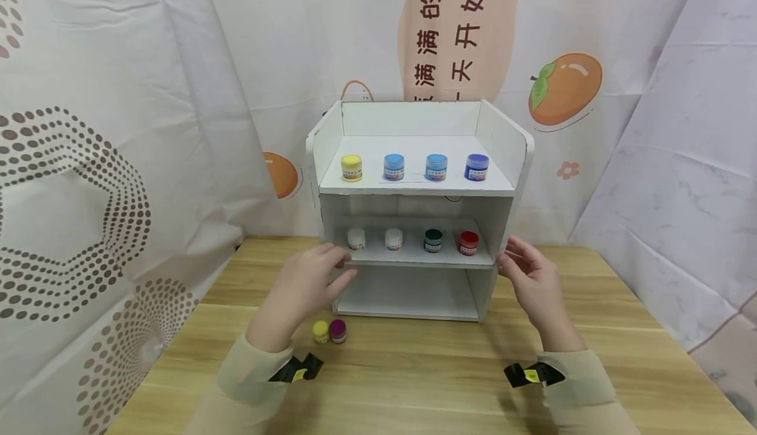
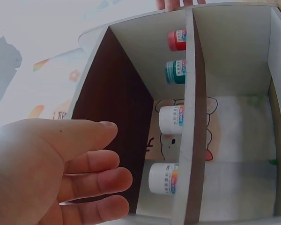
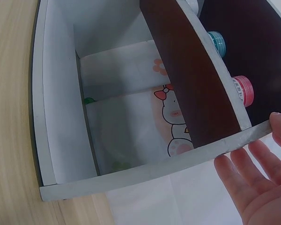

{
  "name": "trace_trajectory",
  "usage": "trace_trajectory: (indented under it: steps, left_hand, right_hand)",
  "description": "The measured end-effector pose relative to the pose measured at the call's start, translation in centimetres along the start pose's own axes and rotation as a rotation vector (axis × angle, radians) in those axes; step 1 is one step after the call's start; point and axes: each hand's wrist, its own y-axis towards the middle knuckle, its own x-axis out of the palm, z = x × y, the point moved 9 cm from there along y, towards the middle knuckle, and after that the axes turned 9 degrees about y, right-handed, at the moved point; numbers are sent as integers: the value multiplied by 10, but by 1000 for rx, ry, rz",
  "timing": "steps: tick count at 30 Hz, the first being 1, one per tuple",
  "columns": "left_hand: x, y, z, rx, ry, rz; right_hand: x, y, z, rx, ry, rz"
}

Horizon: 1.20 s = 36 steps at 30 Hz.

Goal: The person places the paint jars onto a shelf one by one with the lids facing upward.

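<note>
A white shelf unit (image 1: pixel 408 193) stands on the table with small paint jars on two levels. Before the middle shelf's left end my left hand (image 1: pixel 313 274) hovers, fingers loosely bent around nothing. Closest to it is a white jar (image 1: pixel 356 238); beside that stand another white jar (image 1: pixel 393 239), a dark green jar (image 1: pixel 433 241) and a red jar (image 1: pixel 469 243). With extended fingertips my right hand (image 3: pixel 262 183) touches the unit's right side panel (image 3: pixel 131 174), its thumb at the front edge. The right palm holds nothing.
On the top level stand a yellow jar (image 1: pixel 351 167), two light blue jars, one of them here (image 1: pixel 393 167), and a dark blue jar (image 1: pixel 476 167). A yellow jar (image 1: pixel 321 331) and a purple jar (image 1: pixel 338 331) sit on the wooden table (image 1: pixel 414 376), left front. A printed curtain (image 1: pixel 284 47) hangs behind.
</note>
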Motion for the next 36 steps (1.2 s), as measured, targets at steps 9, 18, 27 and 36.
trace_trajectory:
  steps: [9, 18, 27, 36]
  left_hand:
    - [-1, -20, -12, -51, -56, 50]
    - [1, -25, -17, -54, -68, 54]
    - [14, -25, -22, -85, -46, -59]
    - [51, -28, -29, -123, -46, -280]
  right_hand:
    - [0, 1, 1, -4, -10, 5]
    - [0, 2, 0, -12, -17, 2]
    - [2, 5, -6, -21, -6, -2]
    - [1, 2, -5, -18, -39, -8]
